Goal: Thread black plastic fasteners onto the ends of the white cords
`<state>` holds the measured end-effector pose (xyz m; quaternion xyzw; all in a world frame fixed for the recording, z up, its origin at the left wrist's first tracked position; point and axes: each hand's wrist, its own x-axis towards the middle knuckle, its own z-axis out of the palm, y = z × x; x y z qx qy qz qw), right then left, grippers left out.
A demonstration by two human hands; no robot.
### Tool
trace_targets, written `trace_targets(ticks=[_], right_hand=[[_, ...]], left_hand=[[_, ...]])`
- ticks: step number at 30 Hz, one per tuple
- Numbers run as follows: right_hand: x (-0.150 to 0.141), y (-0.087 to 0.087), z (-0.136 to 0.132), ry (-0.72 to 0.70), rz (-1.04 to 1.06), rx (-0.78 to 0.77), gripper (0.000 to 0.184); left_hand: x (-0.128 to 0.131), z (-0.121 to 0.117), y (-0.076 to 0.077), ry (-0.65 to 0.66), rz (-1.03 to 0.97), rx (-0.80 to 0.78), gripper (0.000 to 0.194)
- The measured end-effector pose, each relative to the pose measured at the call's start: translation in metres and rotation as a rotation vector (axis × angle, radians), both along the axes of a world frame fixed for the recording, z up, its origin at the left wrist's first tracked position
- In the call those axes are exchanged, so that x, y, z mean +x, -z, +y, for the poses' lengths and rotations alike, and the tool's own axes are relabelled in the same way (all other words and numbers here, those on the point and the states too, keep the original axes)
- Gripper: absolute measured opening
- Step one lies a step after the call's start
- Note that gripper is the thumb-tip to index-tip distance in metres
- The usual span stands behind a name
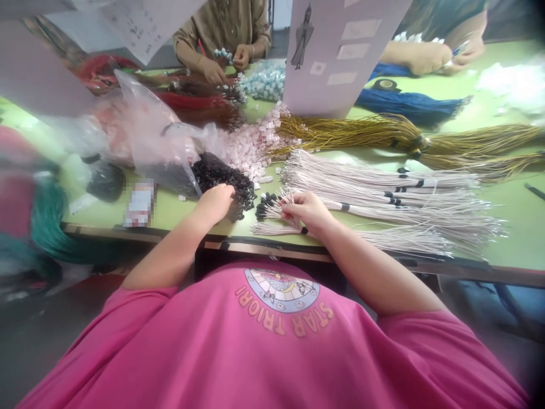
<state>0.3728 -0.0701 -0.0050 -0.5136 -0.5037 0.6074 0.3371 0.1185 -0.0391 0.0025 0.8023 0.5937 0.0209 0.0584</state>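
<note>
My left hand (pixel 218 201) rests at the near edge of a pile of small black connector housings (pixel 230 179). Its fingers are curled closed, and whatever they grip is hidden. My right hand (pixel 307 209) is closed on the ends of several white wires (pixel 286 197). Just left of it is a cluster of black connector housings (pixel 264 205) at the wire ends. Bundles of white wires (pixel 383 193), bound with black tape, stretch to the right under and beyond my right hand. One more white bundle (pixel 409 240) lies along the table's front edge.
Behind the black pile spread pale pink-white connectors (pixel 251 142) and a clear plastic bag (pixel 149 130). Yellow wires (pixel 383 133) cross the back, with blue wires (pixel 409 105) beyond. A blurred-out phone-like item (pixel 139 203) lies left. Two co-workers' hands (pixel 213 69) work opposite, beside an upright panel (pixel 327 57).
</note>
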Motion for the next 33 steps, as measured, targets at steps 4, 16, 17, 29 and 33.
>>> trace_targets(ticks=[4, 16, 17, 29, 33], right_hand=[[-0.002, -0.002, -0.002, -0.017, 0.004, 0.015, 0.018], [-0.006, -0.004, -0.005, -0.101, -0.16, 0.124, 0.014], [-0.006, -0.004, -0.005, -0.108, -0.167, 0.127, 0.015], [-0.006, -0.003, -0.005, -0.095, -0.159, 0.155, 0.026], [-0.007, -0.003, -0.005, -0.096, -0.162, 0.161, 0.026]], left_hand=[[-0.002, -0.005, 0.002, 0.039, 0.001, -0.003, 0.024], [0.004, -0.009, -0.018, 0.053, -0.227, -0.004, 0.024], [0.01, -0.011, -0.022, 0.071, -0.332, -0.045, 0.022], [0.06, -0.018, 0.002, -0.103, -1.136, -0.57, 0.021], [0.06, -0.018, 0.005, -0.09, -1.136, -0.561, 0.024]])
